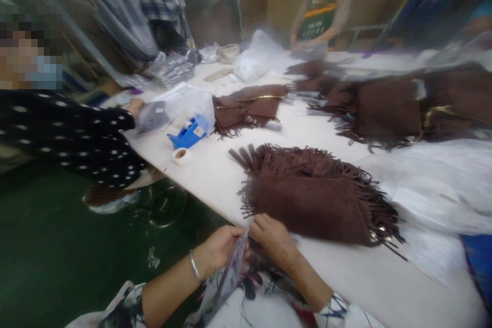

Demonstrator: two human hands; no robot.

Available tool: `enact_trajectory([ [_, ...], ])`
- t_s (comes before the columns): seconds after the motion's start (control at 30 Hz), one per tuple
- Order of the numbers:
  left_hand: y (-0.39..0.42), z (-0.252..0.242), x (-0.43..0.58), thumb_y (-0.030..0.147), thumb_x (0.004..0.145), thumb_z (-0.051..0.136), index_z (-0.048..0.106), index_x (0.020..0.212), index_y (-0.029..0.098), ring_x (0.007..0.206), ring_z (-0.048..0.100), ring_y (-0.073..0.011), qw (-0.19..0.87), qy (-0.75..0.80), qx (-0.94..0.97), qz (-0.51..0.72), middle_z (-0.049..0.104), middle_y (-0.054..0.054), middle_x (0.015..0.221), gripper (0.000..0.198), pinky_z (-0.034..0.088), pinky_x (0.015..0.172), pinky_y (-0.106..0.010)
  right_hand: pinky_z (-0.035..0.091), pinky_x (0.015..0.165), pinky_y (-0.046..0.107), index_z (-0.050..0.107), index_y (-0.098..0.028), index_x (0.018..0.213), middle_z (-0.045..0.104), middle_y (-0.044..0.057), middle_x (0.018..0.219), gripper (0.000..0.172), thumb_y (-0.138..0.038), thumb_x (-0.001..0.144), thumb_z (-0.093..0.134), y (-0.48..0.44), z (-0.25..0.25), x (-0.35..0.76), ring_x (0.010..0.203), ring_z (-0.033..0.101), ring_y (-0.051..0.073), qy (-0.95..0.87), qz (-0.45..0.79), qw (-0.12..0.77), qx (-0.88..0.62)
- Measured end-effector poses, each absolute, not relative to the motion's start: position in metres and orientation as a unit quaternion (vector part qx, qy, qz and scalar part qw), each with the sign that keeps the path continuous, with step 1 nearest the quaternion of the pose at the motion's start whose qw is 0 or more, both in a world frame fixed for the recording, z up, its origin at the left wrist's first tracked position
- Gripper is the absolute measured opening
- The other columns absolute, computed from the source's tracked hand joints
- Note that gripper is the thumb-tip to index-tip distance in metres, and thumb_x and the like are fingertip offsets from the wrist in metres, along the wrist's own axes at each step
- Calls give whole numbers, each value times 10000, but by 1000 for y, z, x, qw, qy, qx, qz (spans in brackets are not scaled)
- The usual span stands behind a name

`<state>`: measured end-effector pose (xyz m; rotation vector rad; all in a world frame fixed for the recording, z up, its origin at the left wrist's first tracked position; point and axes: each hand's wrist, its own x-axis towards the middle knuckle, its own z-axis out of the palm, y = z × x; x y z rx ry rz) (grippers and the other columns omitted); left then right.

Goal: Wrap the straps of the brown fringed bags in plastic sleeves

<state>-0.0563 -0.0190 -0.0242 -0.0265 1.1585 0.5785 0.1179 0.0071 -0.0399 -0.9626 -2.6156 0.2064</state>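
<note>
Close to my body, at the front edge of the white table, my left hand pinches a clear plastic bag by its upper edge. My right hand is at the same edge, fingers closed on the plastic; the bag hangs down between my forearms. Something dark shows through or behind it, but I cannot make out what. Just beyond my right hand lies a brown fringed suede bag, flat on the table, its fringe spread towards the back and right. Dark straps stick out at its left.
More brown fringed bags lie at the right, another in the middle. A blue tape dispenser and a tape roll sit near the left edge. Clear plastic covers the right side. Co-workers stand at the left and back.
</note>
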Motion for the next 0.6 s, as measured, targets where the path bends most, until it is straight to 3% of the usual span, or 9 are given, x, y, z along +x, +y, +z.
enact_trajectory([
  [0.2,-17,-28,-60,213,867,474,626,725,70,498,630,-178,832,485,-2,270,649,-87,574,253,525,549,-279,360,656,298,541,-198,830,541,31,861,116,-266,865,628,7,-35,116,814,471,198,-925,89,161,-333],
  [0.37,-10,-33,-73,490,901,471,628,860,80,583,656,-207,877,419,20,235,697,-122,725,441,547,643,-364,419,709,310,567,-191,871,565,51,894,33,-171,864,592,8,-30,107,854,509,219,-921,93,128,-356],
  [0.47,-3,-31,-79,406,885,552,620,882,88,572,648,-188,892,408,39,190,692,-101,705,325,535,654,-339,460,756,317,547,-167,1149,597,77,980,273,-139,878,535,4,-22,108,925,549,230,-905,127,148,-378],
  [0.53,2,-29,-81,306,868,590,619,884,85,575,646,-186,893,407,37,189,682,-94,684,224,528,654,-330,477,805,320,409,-168,1354,607,90,1075,457,-185,906,499,-3,-16,118,974,576,221,-872,170,198,-414],
  [0.6,6,-25,-81,250,861,585,618,871,77,575,642,-191,894,404,32,193,673,-97,669,176,529,653,-341,482,840,329,377,-193,1394,623,86,1116,489,-287,925,483,-13,-12,138,972,608,212,-812,208,254,-482],
])
